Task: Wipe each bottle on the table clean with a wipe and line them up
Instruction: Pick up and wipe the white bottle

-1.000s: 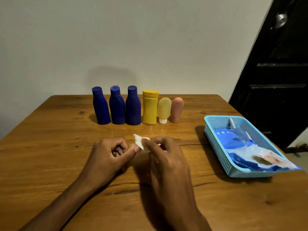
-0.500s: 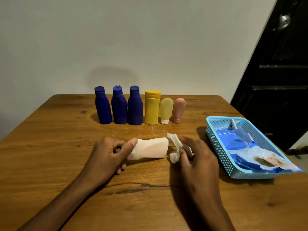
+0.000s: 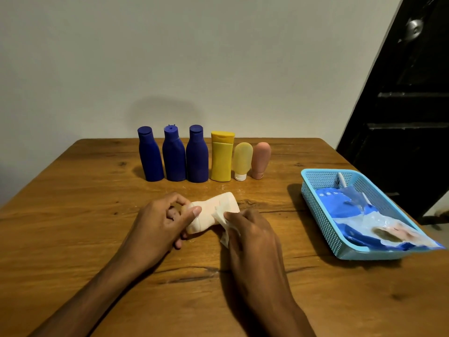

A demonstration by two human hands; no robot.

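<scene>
My left hand point(image 3: 160, 222) grips the pale bottle point(image 3: 213, 210), hiding its cap; my right hand point(image 3: 250, 229) pinches the wipe point(image 3: 222, 218), partly covered, near the table's point(image 3: 73, 215) middle.

Both bare forearms reach forward over the wooden desk point(image 3: 73, 215). The left hand point(image 3: 158, 222) curls its fingers point(image 3: 192, 211) round a pale peach plastic bottle point(image 3: 213, 210); just beside it, the right hand point(image 3: 250, 229) pinches a crumpled white wipe point(image 3: 222, 218) against that bottle.
</scene>
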